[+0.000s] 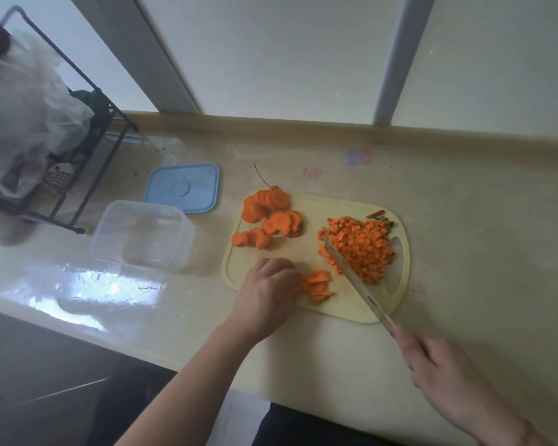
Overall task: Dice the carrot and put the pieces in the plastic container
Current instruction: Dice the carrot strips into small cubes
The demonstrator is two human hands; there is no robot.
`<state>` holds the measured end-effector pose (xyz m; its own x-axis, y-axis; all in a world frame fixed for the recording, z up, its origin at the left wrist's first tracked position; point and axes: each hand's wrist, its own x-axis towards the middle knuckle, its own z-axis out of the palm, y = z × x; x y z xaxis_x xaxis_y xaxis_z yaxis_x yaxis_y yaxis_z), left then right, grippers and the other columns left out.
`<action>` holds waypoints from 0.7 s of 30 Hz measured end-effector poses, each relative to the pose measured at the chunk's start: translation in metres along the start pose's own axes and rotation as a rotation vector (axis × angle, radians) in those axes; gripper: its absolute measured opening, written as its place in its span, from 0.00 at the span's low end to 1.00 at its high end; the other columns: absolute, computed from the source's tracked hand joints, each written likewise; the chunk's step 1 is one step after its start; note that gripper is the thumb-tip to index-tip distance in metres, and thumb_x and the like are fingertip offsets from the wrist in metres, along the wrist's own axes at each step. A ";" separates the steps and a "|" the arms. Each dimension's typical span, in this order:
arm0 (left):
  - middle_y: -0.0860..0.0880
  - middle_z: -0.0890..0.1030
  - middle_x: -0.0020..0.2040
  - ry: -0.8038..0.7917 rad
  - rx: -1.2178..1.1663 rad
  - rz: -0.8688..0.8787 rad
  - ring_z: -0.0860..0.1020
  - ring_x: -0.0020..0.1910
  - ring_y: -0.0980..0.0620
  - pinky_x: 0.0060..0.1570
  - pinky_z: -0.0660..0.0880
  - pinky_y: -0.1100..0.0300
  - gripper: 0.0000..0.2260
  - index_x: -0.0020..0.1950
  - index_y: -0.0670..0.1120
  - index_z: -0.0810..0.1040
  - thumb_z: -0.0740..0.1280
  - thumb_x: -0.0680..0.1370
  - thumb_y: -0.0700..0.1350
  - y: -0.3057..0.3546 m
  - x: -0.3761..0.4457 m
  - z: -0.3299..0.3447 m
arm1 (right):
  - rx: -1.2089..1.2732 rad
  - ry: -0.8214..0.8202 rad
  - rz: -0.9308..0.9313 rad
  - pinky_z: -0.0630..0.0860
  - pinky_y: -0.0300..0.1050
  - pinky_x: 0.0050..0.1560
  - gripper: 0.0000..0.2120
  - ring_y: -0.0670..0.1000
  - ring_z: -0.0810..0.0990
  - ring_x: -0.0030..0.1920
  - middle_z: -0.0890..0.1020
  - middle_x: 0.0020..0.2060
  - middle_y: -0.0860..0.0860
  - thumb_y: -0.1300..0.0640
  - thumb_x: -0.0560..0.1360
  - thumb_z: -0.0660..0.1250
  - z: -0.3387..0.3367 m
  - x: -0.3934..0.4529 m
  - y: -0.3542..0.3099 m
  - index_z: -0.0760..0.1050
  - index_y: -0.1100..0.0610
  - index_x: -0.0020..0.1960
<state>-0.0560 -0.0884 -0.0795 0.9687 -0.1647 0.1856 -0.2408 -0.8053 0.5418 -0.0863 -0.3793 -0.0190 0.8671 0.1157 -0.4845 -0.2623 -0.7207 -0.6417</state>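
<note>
At frame centre the left hand point(268, 286) curls its fingertips against a short stack of carrot slices point(318, 284) on the board point(306, 252). The right hand point(432, 362), lower right, grips the knife point(351, 275), its blade beside the dice point(361, 246). The container point(142, 235) sits left of the board.

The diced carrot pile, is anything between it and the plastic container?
Yes. The diced carrot pile lies on the board's right; the uncut carrot slices and the left hand sit between it and the open plastic container.
</note>
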 end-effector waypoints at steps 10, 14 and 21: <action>0.49 0.82 0.49 0.014 0.049 -0.077 0.79 0.48 0.41 0.46 0.76 0.46 0.11 0.46 0.47 0.85 0.67 0.75 0.52 0.007 -0.003 0.006 | -0.004 -0.029 0.004 0.73 0.50 0.34 0.36 0.46 0.69 0.25 0.70 0.22 0.52 0.28 0.72 0.49 0.001 0.001 -0.001 0.66 0.61 0.32; 0.49 0.81 0.47 0.024 0.058 -0.075 0.78 0.47 0.42 0.45 0.74 0.47 0.12 0.46 0.46 0.85 0.66 0.76 0.52 0.006 -0.005 0.009 | 0.000 -0.036 0.021 0.73 0.52 0.35 0.32 0.47 0.68 0.25 0.69 0.22 0.52 0.31 0.70 0.51 0.000 0.000 -0.005 0.65 0.61 0.31; 0.50 0.80 0.45 0.037 0.064 -0.087 0.78 0.45 0.43 0.46 0.73 0.49 0.12 0.44 0.47 0.85 0.66 0.77 0.53 0.009 -0.009 0.011 | 0.015 -0.029 0.025 0.69 0.49 0.33 0.30 0.45 0.67 0.24 0.70 0.22 0.51 0.32 0.69 0.52 -0.001 -0.002 -0.009 0.65 0.59 0.30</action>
<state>-0.0657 -0.1003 -0.0855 0.9826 -0.0720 0.1711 -0.1501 -0.8504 0.5043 -0.0853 -0.3736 -0.0116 0.8475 0.1176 -0.5175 -0.2903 -0.7136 -0.6375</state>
